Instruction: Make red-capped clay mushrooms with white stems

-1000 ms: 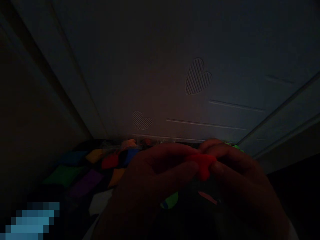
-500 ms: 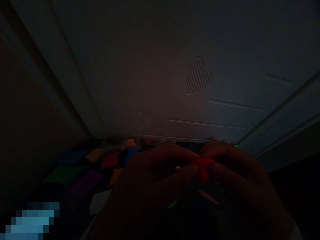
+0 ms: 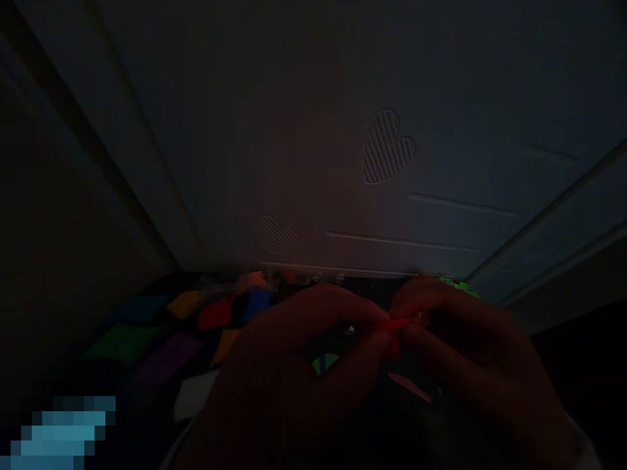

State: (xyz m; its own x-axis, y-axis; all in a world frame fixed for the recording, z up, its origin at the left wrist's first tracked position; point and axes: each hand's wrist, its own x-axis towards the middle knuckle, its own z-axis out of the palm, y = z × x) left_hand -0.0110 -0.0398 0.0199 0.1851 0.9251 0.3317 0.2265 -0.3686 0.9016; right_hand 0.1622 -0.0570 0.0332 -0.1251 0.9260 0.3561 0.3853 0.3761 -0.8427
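A small lump of soft red modelling clay (image 3: 393, 341) is pinched between both hands. My left hand (image 3: 298, 359) grips its left side with thumb and index finger. From the right, my right hand (image 3: 470, 346) pinches the same lump, fingertips almost touching those of the left. A tiny shiny thing (image 3: 420, 316) shows at the right fingertips, too small to name. Below the hands lie a flat green piece with a blue stripe (image 3: 326, 363), partly covered by my left thumb, and a pink pointed strip (image 3: 409, 386) like a clay tool.
Coloured packets lie at the left, among them a green one (image 3: 125, 341), a purple one (image 3: 169, 358) and a red one (image 3: 215, 314). A white piece (image 3: 196, 393) is near my left wrist. A pale panel with embossed hearts (image 3: 313, 143) rises behind. The light is very dim.
The red clay has turned and looks narrower between the fingertips. Both hands have shifted slightly, uncovering more of the green piece than half a second ago. Both still hold the lump.
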